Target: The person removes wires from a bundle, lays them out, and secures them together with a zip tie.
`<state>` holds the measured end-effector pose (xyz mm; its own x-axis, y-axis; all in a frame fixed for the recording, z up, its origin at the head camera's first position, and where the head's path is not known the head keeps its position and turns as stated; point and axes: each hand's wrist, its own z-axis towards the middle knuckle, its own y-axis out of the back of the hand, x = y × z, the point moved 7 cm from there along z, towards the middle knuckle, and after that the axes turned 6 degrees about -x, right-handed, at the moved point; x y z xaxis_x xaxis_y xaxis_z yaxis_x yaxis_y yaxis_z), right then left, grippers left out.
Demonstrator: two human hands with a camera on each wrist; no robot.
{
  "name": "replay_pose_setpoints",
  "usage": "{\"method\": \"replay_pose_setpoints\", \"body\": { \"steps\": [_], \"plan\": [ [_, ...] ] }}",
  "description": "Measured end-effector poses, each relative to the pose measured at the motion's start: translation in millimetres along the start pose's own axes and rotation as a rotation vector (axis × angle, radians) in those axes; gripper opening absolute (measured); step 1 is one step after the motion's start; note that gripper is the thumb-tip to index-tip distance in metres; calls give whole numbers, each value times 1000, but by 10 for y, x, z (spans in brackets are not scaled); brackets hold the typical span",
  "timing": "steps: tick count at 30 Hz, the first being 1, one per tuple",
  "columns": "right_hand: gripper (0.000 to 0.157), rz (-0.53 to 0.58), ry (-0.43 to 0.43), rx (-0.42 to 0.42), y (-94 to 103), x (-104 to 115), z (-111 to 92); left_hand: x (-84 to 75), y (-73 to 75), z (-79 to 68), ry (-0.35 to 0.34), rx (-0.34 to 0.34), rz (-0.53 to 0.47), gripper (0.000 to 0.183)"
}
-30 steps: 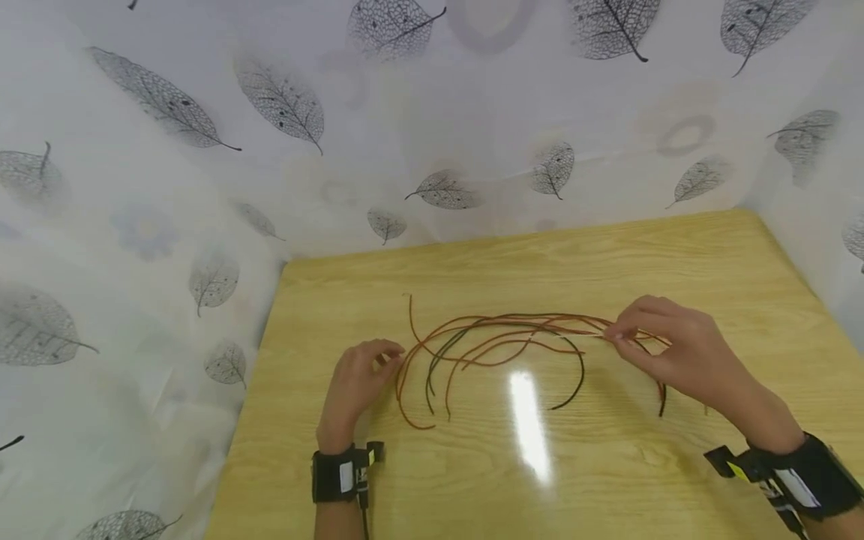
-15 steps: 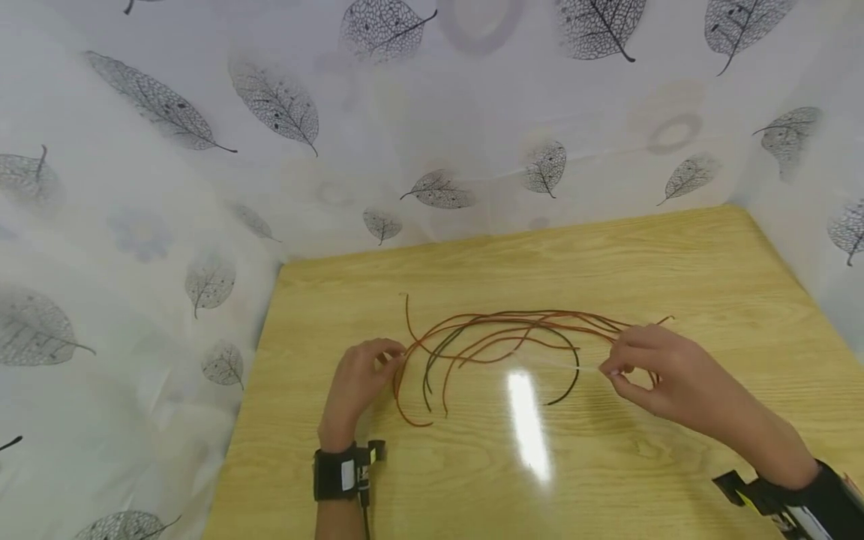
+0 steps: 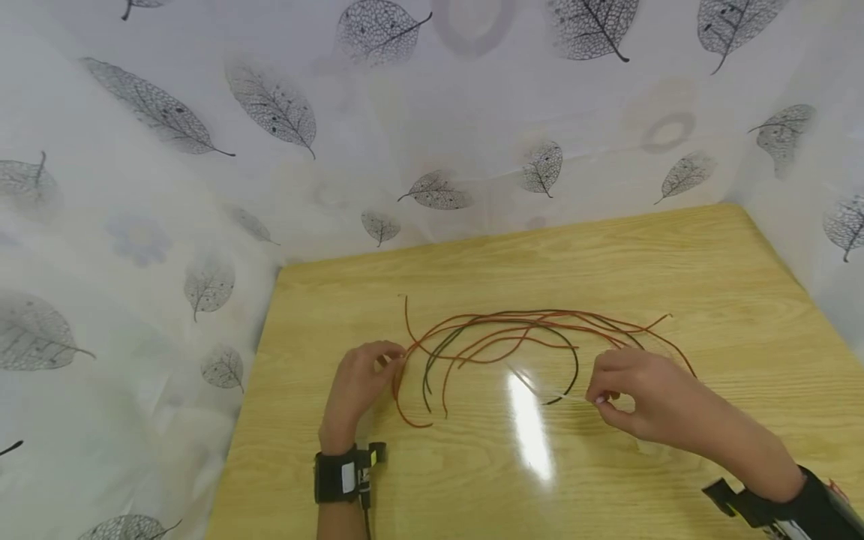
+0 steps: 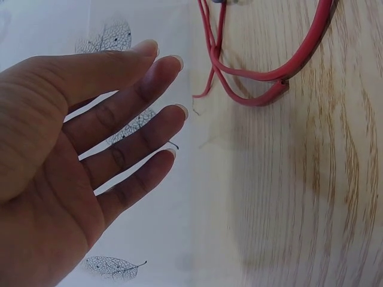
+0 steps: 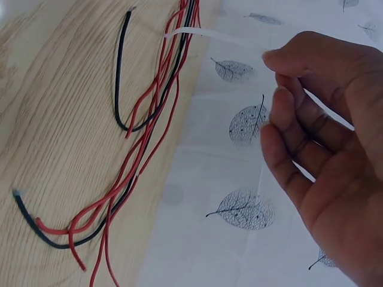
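Several red wires and black wires lie loosely bunched in an arc across the wooden table. My right hand pinches one end of a thin white strip, which looks like a cable tie, above the table in front of the bunch. In the right wrist view the strip extends from the thumb and fingertip toward the wires. At the left end of the bunch, my left hand stays beside the red wires. Its fingers are loosely bent with nothing between them in the left wrist view.
The table has a bright light reflection near its middle. White sheeting printed with leaves rises behind the table and at both sides. A black band with a small camera is strapped on each wrist.
My right hand has moved toward me and slightly left, drawing the white strip away from the wires. The left hand has hardly moved.
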<state>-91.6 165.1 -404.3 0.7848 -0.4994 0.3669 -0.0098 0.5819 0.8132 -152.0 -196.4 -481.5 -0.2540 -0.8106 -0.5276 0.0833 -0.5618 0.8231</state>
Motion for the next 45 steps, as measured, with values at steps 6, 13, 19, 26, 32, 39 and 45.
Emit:
{"method": "replay_pose_setpoints", "body": {
  "steps": [6, 13, 19, 26, 32, 39, 45],
  "plan": [
    [35, 23, -27, 94, -128, 89, 45, -1, 3, 18, 14, 6, -1, 14],
    [32, 77, 24, 127, -345, 218, 147, -29, -42, 24, 29, 19, -9, 15],
    [30, 112, 1, 174, -487, 285, 250, -47, -74, 37, 32, 31, 4, 16],
    [26, 66, -76, 179, -605, 238, 381, -37, -89, 46, 40, 30, 3, 15],
    [24, 17, -84, 136, -655, 217, 489, -64, -104, 68, 20, 28, 4, 15],
    [28, -8, -117, 86, -684, 198, 544, -90, -111, 96, 4, 24, 6, 14],
    [24, -15, -177, 73, -696, 184, 543, -113, -126, 115, -20, 25, 14, 14]
  ]
}}
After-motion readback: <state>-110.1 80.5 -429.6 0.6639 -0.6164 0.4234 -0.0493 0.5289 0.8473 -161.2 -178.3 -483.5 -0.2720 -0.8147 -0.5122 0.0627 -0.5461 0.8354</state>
